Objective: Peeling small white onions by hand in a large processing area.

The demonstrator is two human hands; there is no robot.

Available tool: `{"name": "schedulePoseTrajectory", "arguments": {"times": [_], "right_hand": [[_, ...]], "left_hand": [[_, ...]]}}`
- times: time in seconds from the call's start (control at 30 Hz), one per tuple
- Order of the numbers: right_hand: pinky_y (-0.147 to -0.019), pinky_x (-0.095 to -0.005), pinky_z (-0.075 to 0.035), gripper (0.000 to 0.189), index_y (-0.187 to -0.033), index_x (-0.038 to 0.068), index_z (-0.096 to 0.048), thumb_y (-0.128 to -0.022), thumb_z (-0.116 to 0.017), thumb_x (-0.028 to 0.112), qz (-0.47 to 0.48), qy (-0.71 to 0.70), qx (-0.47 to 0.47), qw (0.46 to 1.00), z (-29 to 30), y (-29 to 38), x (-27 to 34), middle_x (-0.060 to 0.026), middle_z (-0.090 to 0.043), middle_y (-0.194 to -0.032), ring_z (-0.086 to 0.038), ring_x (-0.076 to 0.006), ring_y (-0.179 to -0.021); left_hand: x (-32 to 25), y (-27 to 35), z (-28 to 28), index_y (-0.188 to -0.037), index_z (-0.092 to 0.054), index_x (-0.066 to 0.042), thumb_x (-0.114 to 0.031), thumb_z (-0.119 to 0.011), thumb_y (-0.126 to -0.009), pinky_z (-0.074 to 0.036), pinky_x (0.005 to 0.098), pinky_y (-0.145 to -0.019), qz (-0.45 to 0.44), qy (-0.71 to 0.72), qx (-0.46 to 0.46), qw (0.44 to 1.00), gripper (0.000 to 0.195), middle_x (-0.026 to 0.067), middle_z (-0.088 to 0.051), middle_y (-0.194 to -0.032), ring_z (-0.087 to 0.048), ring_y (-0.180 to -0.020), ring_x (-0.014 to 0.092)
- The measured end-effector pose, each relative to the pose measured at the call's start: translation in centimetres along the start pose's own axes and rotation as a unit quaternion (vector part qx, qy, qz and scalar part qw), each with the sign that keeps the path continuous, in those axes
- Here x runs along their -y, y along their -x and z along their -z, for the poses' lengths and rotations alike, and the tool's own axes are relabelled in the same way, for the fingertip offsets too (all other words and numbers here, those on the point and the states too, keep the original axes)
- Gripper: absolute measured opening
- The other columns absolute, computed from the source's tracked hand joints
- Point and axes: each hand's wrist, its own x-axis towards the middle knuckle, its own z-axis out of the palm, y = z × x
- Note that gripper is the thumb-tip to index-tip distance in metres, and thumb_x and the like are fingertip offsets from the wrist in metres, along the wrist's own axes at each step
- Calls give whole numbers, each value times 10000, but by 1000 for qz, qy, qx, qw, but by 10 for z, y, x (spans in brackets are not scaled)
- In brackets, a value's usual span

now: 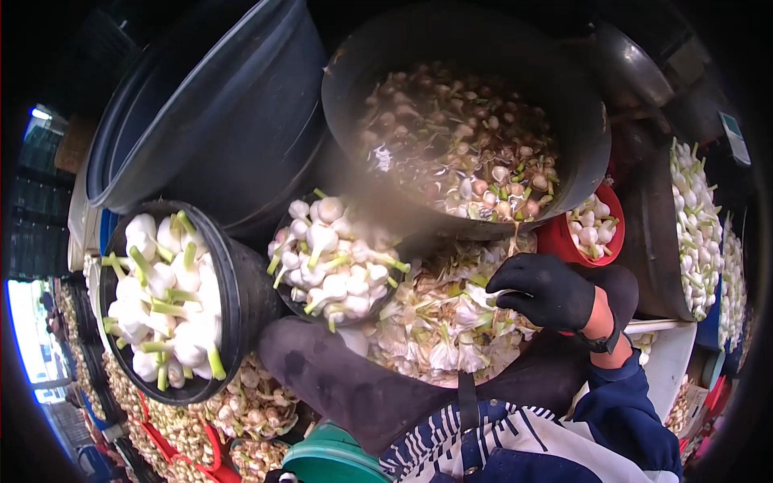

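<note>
My right hand [540,293], in a black glove, hovers over a heap of garlic peelings [444,338] between my legs. Its fingers are curled, thumb and finger apart, with nothing seen between them. Above the fingers, a thin wet strip hangs at the rim of a large dark basin [595,181] holding small bulbs and stems in brown water. A small black shape with a pale spot at the bottom edge may be my left hand [281,477]; its hold is unclear. White garlic bulbs [323,238] with green stems fill a bowl left of the peelings.
A black bucket [232,302] of trimmed garlic stands at left, a big dark tub [241,121] behind it. At right are a red bucket [619,220] with garlic and a long garlic pile [694,235]. A green tub [332,453] stands near the bottom edge.
</note>
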Motion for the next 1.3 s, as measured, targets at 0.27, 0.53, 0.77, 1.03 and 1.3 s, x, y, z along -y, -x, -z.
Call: {"name": "schedulePoseTrajectory", "arguments": {"times": [0.27, 0.53, 0.77, 1.03, 1.3], "right_hand": [[-775, -384, -498, 250, -1018, 27, -650, -779, -703, 75, -28, 25, 44, 998, 2, 10, -3, -142, -655, -975, -621, -326, -902], [-718, -378, -511, 172, -964, 37, -663, -806, -686, 100, -62, -12, -3, 998, 59, 7, -12, -130, -658, -906, -645, -303, -827], [-684, -407, -501, 193, -923, 56, -687, -767, -668, 169, -34, 132, 23, 990, 101, -85, -108, -176, -655, -843, -633, -358, -768], [-666, -424, -530, 178, -853, 124, -699, -688, -635, 106, -30, 333, 213, 918, 9, -142, -248, -128, -685, -859, -668, -329, -799], [-725, -417, -534, 217, -883, 87, -694, -677, -651, 142, -135, 333, 300, 884, -4, -163, -244, -142, -691, -898, -672, -327, -867]], "left_hand": [[67, -24, -64, -1027, -614, -19, -158, -657, -806, -526, 335, -731, -179, -299, -112, 930, 265, 157, -656, -931, -639, -812, 243], [-127, -65, -69, -732, -577, -53, -196, -639, -828, -452, 331, -500, -354, -219, -579, 701, 183, 96, -585, -670, -552, -543, 232], [-430, -66, -190, -840, -581, -43, -303, -733, -689, -511, 348, -595, -785, -43, 153, 599, 337, 115, -624, -825, -627, -711, 276], [-473, -81, -310, -917, -638, -96, -188, -697, -718, -484, 339, -596, -833, -149, 264, 463, 227, 76, -575, -890, -582, -718, 207], [-472, -89, -305, -905, -634, -103, -175, -703, -729, -491, 329, -596, -821, -74, 177, 538, 202, 79, -601, -917, -610, -774, 217]]}}
